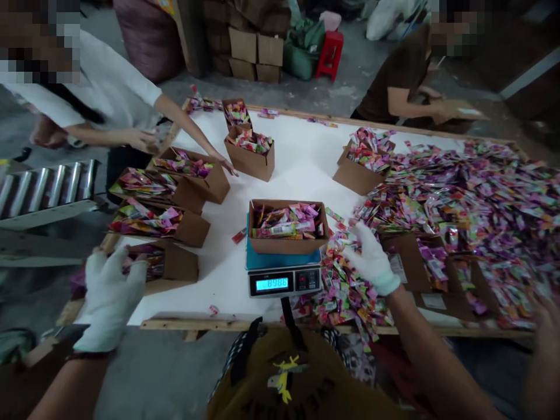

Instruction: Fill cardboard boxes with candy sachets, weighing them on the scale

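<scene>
A cardboard box full of colourful candy packets stands on a blue-topped scale with a lit display. My left hand, in a white glove, is at the near left box, its fingers apart at the box's left end. My right hand, also gloved in white, is over the loose packets right of the scale. Its fingers are spread, and no packet shows in it.
Filled boxes line the table's left side; others stand at the back and back right. Packets are heaped across the right. A person in white reaches in from the left; another in dark clothing is at the back right. A roller conveyor stands left.
</scene>
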Motion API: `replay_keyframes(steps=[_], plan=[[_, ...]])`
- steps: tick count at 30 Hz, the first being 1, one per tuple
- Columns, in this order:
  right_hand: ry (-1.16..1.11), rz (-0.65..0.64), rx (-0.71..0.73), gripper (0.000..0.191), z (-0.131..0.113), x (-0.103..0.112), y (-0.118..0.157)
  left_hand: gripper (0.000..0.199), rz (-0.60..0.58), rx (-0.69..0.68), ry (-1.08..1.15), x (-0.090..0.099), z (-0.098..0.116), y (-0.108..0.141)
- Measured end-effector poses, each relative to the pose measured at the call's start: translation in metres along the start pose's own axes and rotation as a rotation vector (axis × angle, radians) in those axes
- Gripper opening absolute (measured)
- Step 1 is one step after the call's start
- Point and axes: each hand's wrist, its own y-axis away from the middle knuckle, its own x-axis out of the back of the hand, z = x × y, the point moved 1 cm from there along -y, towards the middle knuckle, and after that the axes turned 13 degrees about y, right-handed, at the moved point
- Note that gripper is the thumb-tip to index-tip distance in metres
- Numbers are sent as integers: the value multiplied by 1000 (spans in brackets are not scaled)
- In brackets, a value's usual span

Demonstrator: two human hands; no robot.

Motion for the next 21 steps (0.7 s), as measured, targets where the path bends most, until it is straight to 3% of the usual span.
replay_keyframes(steps=[2, 4, 6, 9, 13, 21], plan=[[111, -238, -318, 100, 46, -32, 14, 51, -41, -8, -7, -9, 4, 5], [230, -471, -542, 118, 76, -69, 32, 52, -105, 39, -25, -14, 10, 8], [282, -590, -627, 123, 87, -100, 49, 53, -155, 93, -44, -15, 18, 9], [302, -621, -597, 103, 84, -123, 56, 52, -176, 108, -29, -15, 36, 9], [259, -612, -451, 61, 87, -106, 33, 50, -176, 35, 67, -22, 60, 8], [201, -473, -316, 25, 100, -12, -19, 46, -239, -82, 350, -61, 87, 8]])
